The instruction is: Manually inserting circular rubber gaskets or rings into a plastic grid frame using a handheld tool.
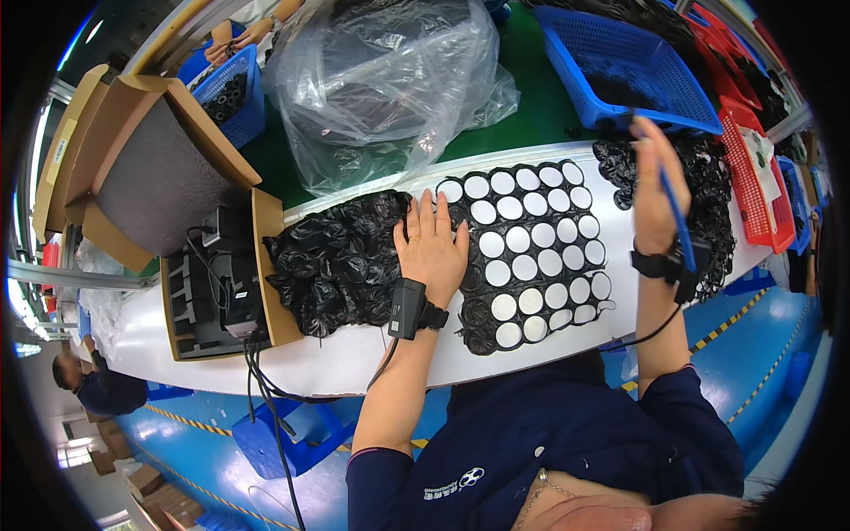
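Observation:
My left hand lies flat, fingers spread, on the left edge of a black tray of round white-bottomed pockets, where black rubber rings fill some pockets. Left of it sits a heap of small black plastic bags. My right hand is raised at the right, closed around a thin blue stick, next to a pile of loose black rings. Both wrists carry black strapped devices with cables.
An open cardboard box with a grey foam pad and a black electronic unit stand at the left. A clear plastic bag, blue baskets and red baskets lie beyond. Another person's hands work at the far left.

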Demonstrator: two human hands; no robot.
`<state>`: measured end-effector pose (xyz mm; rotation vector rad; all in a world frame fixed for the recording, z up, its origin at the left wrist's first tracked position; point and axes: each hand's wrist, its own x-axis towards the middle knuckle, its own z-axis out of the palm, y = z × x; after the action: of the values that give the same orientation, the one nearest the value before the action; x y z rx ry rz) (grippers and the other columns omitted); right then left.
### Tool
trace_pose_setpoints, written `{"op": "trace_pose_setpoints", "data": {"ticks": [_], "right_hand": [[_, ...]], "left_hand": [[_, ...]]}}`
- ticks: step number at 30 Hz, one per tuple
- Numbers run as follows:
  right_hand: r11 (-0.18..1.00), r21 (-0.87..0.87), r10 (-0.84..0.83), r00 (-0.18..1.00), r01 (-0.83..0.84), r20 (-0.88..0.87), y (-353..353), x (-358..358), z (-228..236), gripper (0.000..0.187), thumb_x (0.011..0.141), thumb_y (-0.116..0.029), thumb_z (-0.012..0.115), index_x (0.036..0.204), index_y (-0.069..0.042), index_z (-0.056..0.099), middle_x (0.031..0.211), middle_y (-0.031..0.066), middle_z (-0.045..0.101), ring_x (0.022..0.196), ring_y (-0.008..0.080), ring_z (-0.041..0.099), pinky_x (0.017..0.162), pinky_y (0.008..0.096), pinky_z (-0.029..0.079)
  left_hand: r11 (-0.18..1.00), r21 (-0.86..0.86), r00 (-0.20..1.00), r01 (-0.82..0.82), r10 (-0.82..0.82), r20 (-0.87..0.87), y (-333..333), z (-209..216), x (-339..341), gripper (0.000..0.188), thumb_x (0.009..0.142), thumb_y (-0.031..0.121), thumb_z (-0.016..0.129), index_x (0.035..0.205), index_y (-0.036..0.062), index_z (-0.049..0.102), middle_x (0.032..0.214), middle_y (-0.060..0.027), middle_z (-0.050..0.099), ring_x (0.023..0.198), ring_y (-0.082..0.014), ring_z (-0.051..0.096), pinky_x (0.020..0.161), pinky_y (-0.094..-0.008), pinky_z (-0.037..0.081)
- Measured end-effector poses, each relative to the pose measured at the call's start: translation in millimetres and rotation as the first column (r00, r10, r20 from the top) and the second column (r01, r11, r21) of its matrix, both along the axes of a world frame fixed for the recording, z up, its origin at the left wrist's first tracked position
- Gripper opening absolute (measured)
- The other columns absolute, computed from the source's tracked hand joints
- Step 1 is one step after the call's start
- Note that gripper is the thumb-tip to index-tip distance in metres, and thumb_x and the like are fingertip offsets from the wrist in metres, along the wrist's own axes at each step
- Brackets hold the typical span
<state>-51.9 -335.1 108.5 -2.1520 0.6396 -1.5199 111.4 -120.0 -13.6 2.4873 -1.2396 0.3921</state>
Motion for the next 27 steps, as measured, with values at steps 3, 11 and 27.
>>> {"op": "trace_pose_setpoints", "data": {"ticks": [3,11,27], "right_hand": [[0.993,0.121,-0.001,0.998,-0.006,0.065,-22.3,-37.7,-0.9,0.028,0.101,-0.014,0.052,0.119,0.003,0.064,0.112,0.0120,0.069,0.104,0.0152,0.063,0.092,0.0285,0.049],[0.928,0.356,-0.019,0.966,0.113,-0.257,-52.4,-76.3,-62.2,0.027,0.096,-0.024,0.061,0.109,-0.002,0.071,0.092,0.0092,0.070,0.081,0.0167,0.064,0.072,0.0281,0.049],[0.515,0.741,0.740,0.660,-0.430,-0.132,81.9,78.2,-100.6,0.023,0.092,-0.017,0.065,0.107,0.000,0.070,0.089,0.0055,0.070,0.079,0.0104,0.064,0.070,0.0239,0.050]], "left_hand": [[1.000,-0.015,1.000,-0.002,0.002,-0.002,1.4,-2.3,1.3,0.053,0.093,0.032,0.057,0.137,0.0032,0.050,0.143,-0.0155,0.046,0.132,-0.0331,0.043,0.106,-0.0512,0.033],[0.995,-0.067,0.997,0.076,-0.077,-0.011,5.7,0.1,-1.9,0.043,0.094,0.020,0.056,0.133,0.0032,0.052,0.137,-0.0158,0.051,0.130,-0.0329,0.045,0.108,-0.0534,0.031],[0.991,-0.019,0.990,0.136,-0.136,-0.029,37.1,4.9,-29.4,0.036,0.093,0.019,0.057,0.125,0.0013,0.059,0.132,-0.0111,0.058,0.130,-0.0271,0.048,0.109,-0.0571,0.029]]}}
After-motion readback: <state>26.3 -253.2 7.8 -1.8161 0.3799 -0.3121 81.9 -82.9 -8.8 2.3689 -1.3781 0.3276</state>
